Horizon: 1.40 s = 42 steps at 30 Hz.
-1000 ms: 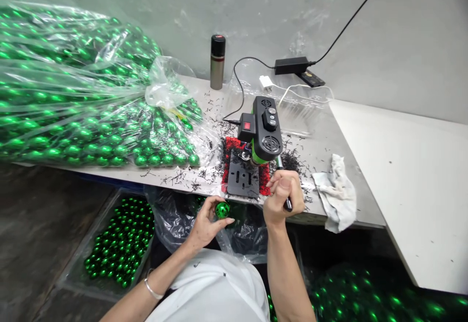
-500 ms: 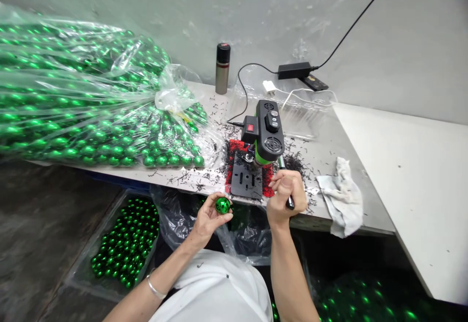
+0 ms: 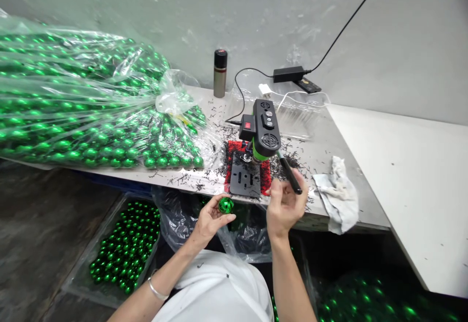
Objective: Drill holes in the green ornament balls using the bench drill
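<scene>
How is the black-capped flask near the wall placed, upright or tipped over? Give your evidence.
Upright. The flask rests base-down on the table, with its black cap at the top.

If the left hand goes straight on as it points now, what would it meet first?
Probably the near end of the black slotted plate, ahead of the green ball in the left hand. Depth is unclear; if the hand is low, the table edge could come first.

A grey table (image 3: 323,142) bears a bag of green balls (image 3: 109,112), bottle (image 3: 220,74), black scraps (image 3: 292,151), red mat (image 3: 265,181), cloth (image 3: 340,198)
</scene>
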Each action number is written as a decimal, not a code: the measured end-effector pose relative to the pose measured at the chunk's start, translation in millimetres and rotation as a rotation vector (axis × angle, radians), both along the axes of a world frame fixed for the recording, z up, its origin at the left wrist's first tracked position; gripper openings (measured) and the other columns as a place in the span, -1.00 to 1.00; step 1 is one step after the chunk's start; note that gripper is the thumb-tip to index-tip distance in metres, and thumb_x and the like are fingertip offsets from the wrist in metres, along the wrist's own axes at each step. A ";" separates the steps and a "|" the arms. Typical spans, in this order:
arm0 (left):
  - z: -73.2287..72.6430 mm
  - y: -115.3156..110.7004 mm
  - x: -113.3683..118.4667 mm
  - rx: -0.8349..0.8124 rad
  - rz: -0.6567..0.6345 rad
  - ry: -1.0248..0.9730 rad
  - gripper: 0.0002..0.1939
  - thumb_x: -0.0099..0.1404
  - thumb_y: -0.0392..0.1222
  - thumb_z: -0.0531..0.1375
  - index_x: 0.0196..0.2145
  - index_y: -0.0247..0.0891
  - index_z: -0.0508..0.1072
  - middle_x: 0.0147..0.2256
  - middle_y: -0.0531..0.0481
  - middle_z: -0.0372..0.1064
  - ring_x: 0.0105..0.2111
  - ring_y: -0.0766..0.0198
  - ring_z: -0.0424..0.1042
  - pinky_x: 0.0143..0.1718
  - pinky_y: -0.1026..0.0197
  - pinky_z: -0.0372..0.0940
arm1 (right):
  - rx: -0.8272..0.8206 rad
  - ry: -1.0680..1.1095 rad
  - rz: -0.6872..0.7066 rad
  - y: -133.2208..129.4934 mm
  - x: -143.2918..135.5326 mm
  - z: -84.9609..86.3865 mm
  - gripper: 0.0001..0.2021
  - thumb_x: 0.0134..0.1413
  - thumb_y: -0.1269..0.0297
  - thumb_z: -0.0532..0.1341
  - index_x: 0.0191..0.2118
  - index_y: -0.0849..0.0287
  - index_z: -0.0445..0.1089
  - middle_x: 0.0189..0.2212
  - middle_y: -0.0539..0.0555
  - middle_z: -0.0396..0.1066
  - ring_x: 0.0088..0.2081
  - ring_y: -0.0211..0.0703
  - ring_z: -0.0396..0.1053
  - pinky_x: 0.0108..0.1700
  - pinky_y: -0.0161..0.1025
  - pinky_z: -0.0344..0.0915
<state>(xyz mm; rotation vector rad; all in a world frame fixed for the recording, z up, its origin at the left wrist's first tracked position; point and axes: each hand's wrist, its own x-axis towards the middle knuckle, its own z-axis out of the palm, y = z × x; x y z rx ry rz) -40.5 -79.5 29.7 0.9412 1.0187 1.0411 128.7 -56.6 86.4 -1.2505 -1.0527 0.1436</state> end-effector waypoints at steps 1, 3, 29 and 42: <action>0.7 0.1 0.5 0.009 -0.003 0.006 -0.40 -0.05 -0.01 0.49 -0.06 -0.24 0.49 -0.31 0.03 0.44 -0.36 0.32 0.40 -0.26 0.28 0.34 | -0.062 -0.003 0.039 -9.3 -0.7 -4.1 -0.70 0.22 0.25 0.23 0.06 0.11 0.36 -0.09 0.16 0.45 -0.37 -0.30 0.42 -0.36 -0.31 0.43; 0.9 0.5 1.6 0.034 -0.004 0.028 -0.42 -0.04 -0.03 0.48 -0.07 -0.25 0.50 -0.28 0.00 0.47 -0.33 0.29 0.43 -0.22 0.27 0.36 | -0.177 -0.037 0.165 -28.3 -3.5 -12.3 -0.80 0.25 0.25 0.18 -0.06 0.13 0.44 -0.19 0.12 0.49 -0.38 -0.28 0.43 -0.38 -0.32 0.44; -19.0 -7.5 9.4 0.104 -0.217 0.109 -0.29 0.23 -0.13 0.24 0.31 -0.32 0.27 0.23 -0.18 0.33 0.13 0.02 0.44 0.19 0.04 0.33 | -0.393 -0.150 0.258 -58.8 -36.2 -60.4 -0.66 0.20 0.12 0.24 0.05 0.08 0.41 -0.08 0.15 0.48 -0.05 -0.08 0.43 0.01 -0.07 0.45; -16.7 -8.2 7.2 0.141 -0.202 0.140 -0.35 0.23 -0.09 0.28 0.25 -0.33 0.37 0.25 -0.22 0.31 0.21 -0.04 0.36 0.27 0.00 0.24 | -0.406 -0.134 0.273 -59.3 -33.0 -62.0 -0.67 0.18 0.11 0.25 0.01 0.10 0.43 -0.12 0.14 0.49 -0.09 -0.09 0.44 -0.04 -0.10 0.46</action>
